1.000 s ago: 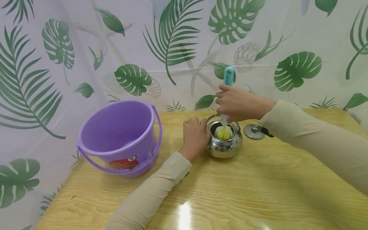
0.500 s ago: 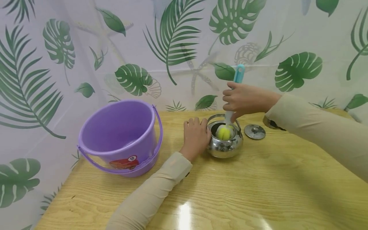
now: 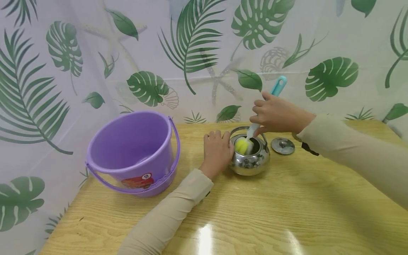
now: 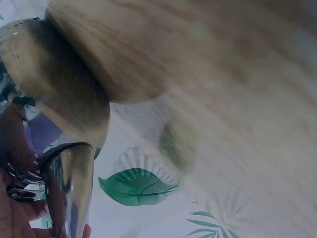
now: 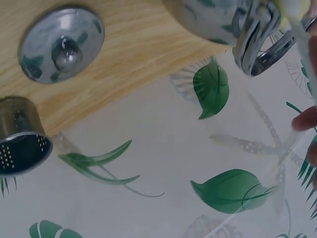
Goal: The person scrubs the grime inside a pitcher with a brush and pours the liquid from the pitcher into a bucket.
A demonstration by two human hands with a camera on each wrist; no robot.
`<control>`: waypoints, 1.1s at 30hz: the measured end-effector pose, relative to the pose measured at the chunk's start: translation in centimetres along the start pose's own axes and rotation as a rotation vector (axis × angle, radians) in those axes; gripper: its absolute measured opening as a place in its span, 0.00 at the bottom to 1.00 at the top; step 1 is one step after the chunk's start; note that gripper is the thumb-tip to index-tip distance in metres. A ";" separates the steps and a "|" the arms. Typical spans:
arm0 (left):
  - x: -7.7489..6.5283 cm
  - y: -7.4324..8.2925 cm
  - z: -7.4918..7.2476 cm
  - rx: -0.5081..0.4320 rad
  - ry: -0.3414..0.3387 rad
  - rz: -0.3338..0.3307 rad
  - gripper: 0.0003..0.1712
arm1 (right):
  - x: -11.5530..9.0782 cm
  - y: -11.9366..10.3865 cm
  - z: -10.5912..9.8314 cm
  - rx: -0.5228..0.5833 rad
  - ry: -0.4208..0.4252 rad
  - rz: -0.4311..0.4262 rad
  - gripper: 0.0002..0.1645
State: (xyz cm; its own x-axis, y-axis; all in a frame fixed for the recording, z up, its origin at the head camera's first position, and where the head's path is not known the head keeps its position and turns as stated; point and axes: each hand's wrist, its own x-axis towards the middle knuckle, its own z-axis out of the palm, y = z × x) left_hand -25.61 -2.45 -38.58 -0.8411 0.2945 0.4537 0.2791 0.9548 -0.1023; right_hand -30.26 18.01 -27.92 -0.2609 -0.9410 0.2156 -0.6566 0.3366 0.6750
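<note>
A shiny steel teapot (image 3: 249,165) stands upright on the wooden table, its lid off and its loop handle raised. My left hand (image 3: 217,152) grips its left side; in the left wrist view, fingers (image 4: 12,218) lie around the spout (image 4: 69,193). My right hand (image 3: 278,114) holds the blue-and-white handle of a cleaning brush (image 3: 279,86). The brush tilts, top to the right, and its yellow-and-white sponge head (image 3: 242,145) sits in the teapot's mouth, towards the left of the opening. The lower part of the head is hidden inside.
Right of the teapot lies its round steel lid (image 3: 283,146). A perforated steel strainer (image 5: 22,139) lies beyond it, partly hidden by my right sleeve in the head view. A purple bucket (image 3: 153,156) stands at the left. Behind the table (image 3: 261,212) hangs a leaf-patterned cloth (image 3: 204,53).
My right hand has moved right and the brush handle has swung from near upright to leaning right. Its sponge head has shifted left in the opening. The left hand and teapot have stayed put.
</note>
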 end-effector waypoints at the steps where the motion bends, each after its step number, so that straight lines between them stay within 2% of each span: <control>1: 0.0 0.0 0.0 0.001 0.005 0.001 0.12 | -0.1 -0.2 0.0 0.002 -0.010 0.025 0.31; 6: -0.1 0.1 -0.1 -0.004 0.018 -0.001 0.11 | -0.4 -1.4 -1.0 -0.009 -0.060 0.128 0.30; 12: -0.1 0.2 0.0 0.003 0.000 -0.008 0.12 | -1.1 -2.6 -2.1 -0.044 -0.087 0.195 0.29; 22: -0.2 0.2 0.0 0.022 -0.008 -0.011 0.12 | -2.3 -3.3 -3.6 -0.069 0.049 0.192 0.31; 30: -0.1 0.2 -0.3 0.016 -0.011 -0.012 0.12 | -2.1 -3.2 -4.5 -0.095 0.081 0.174 0.30; 33: -0.1 0.2 -0.3 0.020 -0.012 -0.013 0.12 | -1.6 -3.0 -4.9 -0.114 0.058 0.165 0.30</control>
State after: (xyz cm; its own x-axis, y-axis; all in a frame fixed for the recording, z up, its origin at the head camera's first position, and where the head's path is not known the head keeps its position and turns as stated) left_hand -25.34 -2.27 -38.35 -0.8500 0.2822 0.4449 0.2586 0.9592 -0.1143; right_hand -24.38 18.36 -26.87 -0.3149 -0.8750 0.3678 -0.5234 0.4833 0.7017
